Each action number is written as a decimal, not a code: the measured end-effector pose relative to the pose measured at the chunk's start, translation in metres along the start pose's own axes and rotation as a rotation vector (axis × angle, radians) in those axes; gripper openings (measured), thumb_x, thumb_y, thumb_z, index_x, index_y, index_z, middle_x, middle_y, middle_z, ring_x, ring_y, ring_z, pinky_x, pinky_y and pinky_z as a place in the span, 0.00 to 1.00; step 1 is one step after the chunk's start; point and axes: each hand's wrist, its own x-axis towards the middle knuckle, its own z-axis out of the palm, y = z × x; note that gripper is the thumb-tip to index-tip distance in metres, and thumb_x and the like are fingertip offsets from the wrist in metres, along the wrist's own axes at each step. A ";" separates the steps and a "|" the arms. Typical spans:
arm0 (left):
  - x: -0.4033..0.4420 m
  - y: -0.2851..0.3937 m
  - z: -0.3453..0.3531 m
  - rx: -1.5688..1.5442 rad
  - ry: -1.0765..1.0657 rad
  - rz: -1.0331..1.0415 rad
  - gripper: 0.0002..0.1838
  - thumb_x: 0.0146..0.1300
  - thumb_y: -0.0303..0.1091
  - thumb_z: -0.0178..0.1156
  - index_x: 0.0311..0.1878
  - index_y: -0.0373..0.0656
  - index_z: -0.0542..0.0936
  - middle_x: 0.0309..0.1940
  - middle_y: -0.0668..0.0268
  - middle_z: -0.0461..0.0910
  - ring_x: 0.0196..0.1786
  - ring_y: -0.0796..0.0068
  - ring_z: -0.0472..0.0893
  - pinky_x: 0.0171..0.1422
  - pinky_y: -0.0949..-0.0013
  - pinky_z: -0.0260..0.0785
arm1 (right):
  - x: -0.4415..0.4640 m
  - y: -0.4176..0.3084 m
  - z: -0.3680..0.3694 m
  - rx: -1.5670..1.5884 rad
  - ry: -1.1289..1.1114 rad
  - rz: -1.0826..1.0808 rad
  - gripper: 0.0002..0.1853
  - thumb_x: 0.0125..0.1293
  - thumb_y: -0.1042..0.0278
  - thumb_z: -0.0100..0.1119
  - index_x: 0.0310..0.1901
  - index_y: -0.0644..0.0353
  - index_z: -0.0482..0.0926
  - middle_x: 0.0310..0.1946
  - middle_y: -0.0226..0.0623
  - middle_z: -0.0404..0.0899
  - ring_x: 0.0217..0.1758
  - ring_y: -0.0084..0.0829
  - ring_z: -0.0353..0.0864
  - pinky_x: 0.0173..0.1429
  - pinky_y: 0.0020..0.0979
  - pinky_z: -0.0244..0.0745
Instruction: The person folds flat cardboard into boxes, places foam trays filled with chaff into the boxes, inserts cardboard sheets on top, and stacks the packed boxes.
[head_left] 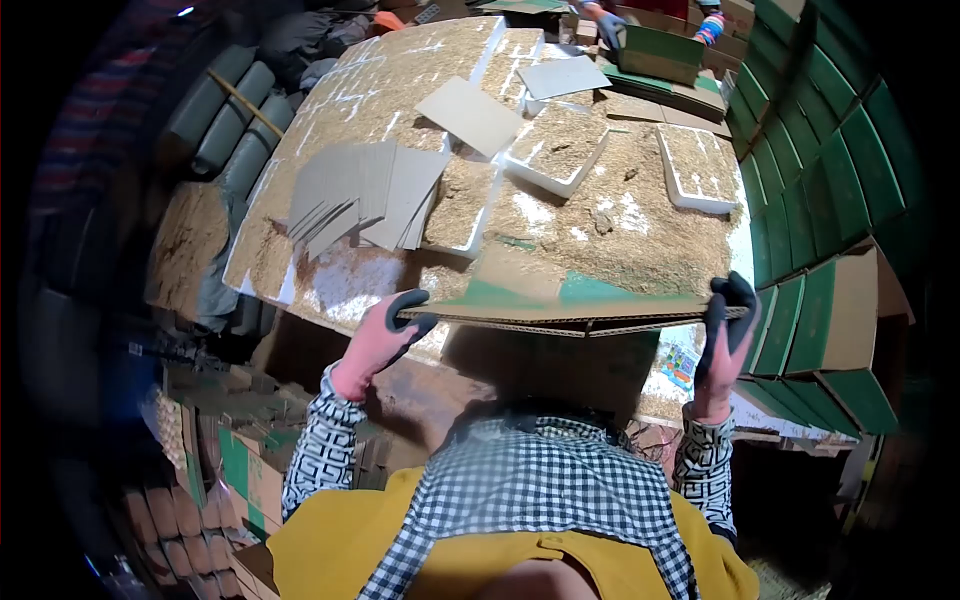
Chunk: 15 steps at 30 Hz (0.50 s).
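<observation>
A folded-flat cardboard box point(510, 298), brown with green printing, stretches between my two hands at the near side of the table. My left hand point(392, 335), in a pink and dark-coated glove, grips its left end. At the other end my right hand point(728, 335), gloved alike, has its fingers wrapped round the edge. The box's corrugated edges face me. Just beyond it, a fan of grey card sheets point(345, 190) lies on white trays filled with tan, straw-like bits. One such tray point(560, 150) sits at an angle near the middle.
Loose tan bits cover much of the table point(650, 240). Another filled tray point(697, 165) is at the right. Green boxes point(830, 180) are stacked along the right side. Grey sacks point(225, 110) stand at the left. Across the table, another person's hands hold a green box point(660, 55).
</observation>
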 end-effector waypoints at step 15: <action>0.029 0.076 0.099 0.886 -0.745 0.375 0.28 0.66 0.58 0.50 0.31 0.39 0.82 0.29 0.55 0.80 0.35 0.60 0.81 0.43 0.64 0.72 | 0.014 0.126 0.091 -1.186 -0.353 -0.414 0.53 0.43 0.44 0.75 0.70 0.54 0.60 0.70 0.67 0.39 0.74 0.60 0.41 0.73 0.51 0.47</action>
